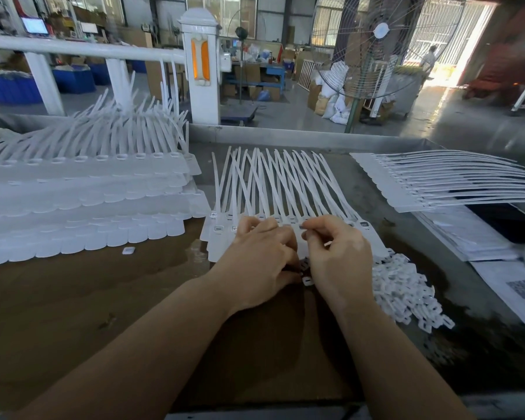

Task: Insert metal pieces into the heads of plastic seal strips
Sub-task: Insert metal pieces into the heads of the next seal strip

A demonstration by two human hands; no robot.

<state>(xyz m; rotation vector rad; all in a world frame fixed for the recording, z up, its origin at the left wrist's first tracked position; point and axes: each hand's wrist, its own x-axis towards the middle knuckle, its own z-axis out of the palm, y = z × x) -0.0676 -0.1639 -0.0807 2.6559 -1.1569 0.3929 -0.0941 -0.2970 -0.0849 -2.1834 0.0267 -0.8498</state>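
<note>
row of seal strips (273, 189) on the table (103, 286) directly beyond both hands, left hand (255, 262) beside right hand (337, 256); stacked strips (82, 201) well left of them, another strip row (449, 183) far right, heap of small pieces (406, 289) just right.

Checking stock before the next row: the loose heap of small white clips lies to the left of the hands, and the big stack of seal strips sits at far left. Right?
Not quite. The head view shows the heap of small white clips to the right of the hands, beside the right hand. The big stack of seal strips is at far left, as you said.
</note>
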